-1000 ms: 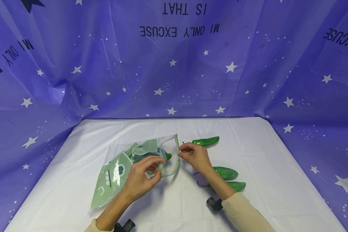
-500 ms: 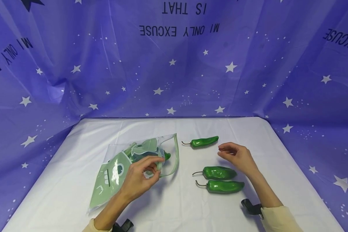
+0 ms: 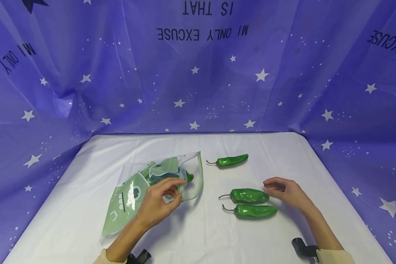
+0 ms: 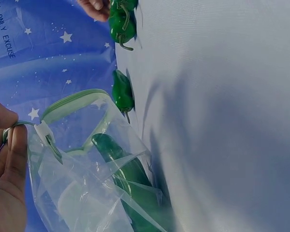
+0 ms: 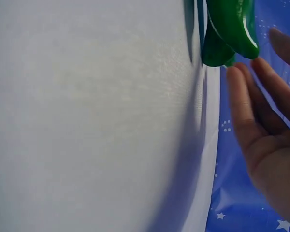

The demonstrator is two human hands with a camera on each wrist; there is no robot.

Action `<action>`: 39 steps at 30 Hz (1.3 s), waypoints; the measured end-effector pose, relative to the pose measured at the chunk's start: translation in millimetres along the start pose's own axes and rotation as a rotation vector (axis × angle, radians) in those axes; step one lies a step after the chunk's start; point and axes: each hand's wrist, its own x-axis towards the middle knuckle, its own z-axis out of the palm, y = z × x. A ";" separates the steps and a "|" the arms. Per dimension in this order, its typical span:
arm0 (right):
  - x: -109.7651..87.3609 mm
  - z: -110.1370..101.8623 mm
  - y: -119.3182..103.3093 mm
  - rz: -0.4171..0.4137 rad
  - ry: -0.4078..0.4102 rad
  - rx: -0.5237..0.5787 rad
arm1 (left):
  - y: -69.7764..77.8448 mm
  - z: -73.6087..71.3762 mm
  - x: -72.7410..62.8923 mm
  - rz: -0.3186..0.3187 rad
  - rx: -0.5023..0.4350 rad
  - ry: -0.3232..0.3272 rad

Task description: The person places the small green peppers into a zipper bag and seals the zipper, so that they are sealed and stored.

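Note:
My left hand (image 3: 161,198) pinches the green-trimmed opening of a clear zip bag (image 4: 77,193) between thumb and fingers. The bag has a green cartoon face on it and lies on the left with its mouth facing right, held apart. Inside it, a green chili pepper (image 4: 128,181) shows through the plastic. Two more green peppers lie side by side at centre right, the upper pepper (image 3: 249,196) just above the lower pepper (image 3: 256,211). My right hand (image 3: 288,192) is at the upper pepper's tip, fingers loosely bent and apart, holding nothing.
Another green pepper (image 3: 232,161) lies farther back, right of the bag's mouth. A white cloth (image 3: 198,238) covers the table. A purple star-printed curtain (image 3: 198,91) rises behind and along both sides.
My right hand has left the bag's opening and moved right and then toward me, to the tip of the upper pepper. The left hand keeps its pinch on the bag.

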 end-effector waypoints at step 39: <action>-3.8 4.8 12.5 -0.071 -0.160 0.026 | -0.1 -3.0 -4.8 0.016 -0.019 0.017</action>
